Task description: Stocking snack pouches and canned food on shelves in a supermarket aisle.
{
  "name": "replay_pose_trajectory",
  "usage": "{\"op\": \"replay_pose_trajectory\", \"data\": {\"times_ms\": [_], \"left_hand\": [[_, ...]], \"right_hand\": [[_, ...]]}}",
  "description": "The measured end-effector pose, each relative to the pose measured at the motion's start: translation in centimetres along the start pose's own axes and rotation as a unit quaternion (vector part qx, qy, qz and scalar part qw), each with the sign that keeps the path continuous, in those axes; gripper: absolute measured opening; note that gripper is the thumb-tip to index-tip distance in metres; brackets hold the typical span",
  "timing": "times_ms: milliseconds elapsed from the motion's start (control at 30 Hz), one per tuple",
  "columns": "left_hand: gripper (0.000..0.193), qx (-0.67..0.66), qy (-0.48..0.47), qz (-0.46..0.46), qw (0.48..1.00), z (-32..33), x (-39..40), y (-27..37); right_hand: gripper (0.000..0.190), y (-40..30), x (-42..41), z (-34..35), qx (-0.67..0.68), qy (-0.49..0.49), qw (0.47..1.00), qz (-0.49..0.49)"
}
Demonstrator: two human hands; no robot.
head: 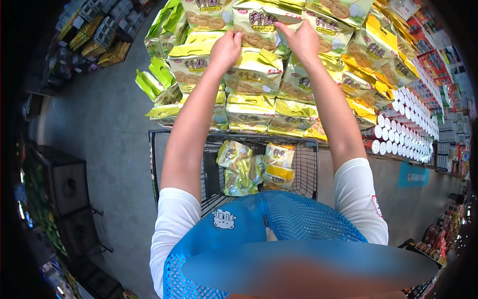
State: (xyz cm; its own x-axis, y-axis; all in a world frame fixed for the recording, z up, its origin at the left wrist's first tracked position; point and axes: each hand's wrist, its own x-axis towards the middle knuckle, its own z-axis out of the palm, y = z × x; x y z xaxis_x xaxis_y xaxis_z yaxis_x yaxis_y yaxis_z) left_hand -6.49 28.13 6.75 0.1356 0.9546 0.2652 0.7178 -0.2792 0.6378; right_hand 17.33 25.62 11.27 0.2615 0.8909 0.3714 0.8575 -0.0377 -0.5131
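A yellow-green bag of biscuits point(257, 37), printed with cookies, is held between my two hands at the upper middle of the view. My left hand point(227, 48) pinches its left edge. On the opposite side, the thumb of my right hand point(304, 41) lies across the front while the other fingers are partly hidden at the edge. Similar biscuit bags are stacked in rows around it, and one bag with a folded top point(254, 73) stands just below. Both arms reach over a black wire shopping cart point(306, 168).
Several biscuit bags point(239, 170) lie in the cart, with yellow-topped ones point(279, 175) on the right. White-ended canisters point(401, 129) are stacked right of the display. A dark rack point(69, 187) stands left across the grey floor point(115, 157).
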Motion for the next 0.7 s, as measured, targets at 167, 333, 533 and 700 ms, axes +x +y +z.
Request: {"op": "replay_pose_trajectory", "data": {"times_ms": [167, 333, 533, 700], "left_hand": [[0.041, -0.022, 0.112, 0.052, 0.992, -1.2, -3.4, 0.6], [0.034, -0.085, 0.215, 0.120, 0.965, -3.8, -13.8, 1.6], [0.029, -0.105, 0.078, -0.102, 0.986, 2.9, -34.5, -6.3], [0.031, -0.106, -0.141, -0.227, 0.958, 6.7, -51.1, -12.4]], "right_hand": [[0.091, -0.6, -2.5, -1.0, -0.015, 0.051, 0.998, -0.033], [0.053, 2.4, -12.1, -5.7, 0.077, 0.194, 0.970, -0.127], [0.031, 11.8, -33.0, -3.0, 0.105, 0.057, 0.992, 0.041], [0.035, 19.0, -47.7, 1.2, 0.101, -0.267, 0.926, 0.248]]}}
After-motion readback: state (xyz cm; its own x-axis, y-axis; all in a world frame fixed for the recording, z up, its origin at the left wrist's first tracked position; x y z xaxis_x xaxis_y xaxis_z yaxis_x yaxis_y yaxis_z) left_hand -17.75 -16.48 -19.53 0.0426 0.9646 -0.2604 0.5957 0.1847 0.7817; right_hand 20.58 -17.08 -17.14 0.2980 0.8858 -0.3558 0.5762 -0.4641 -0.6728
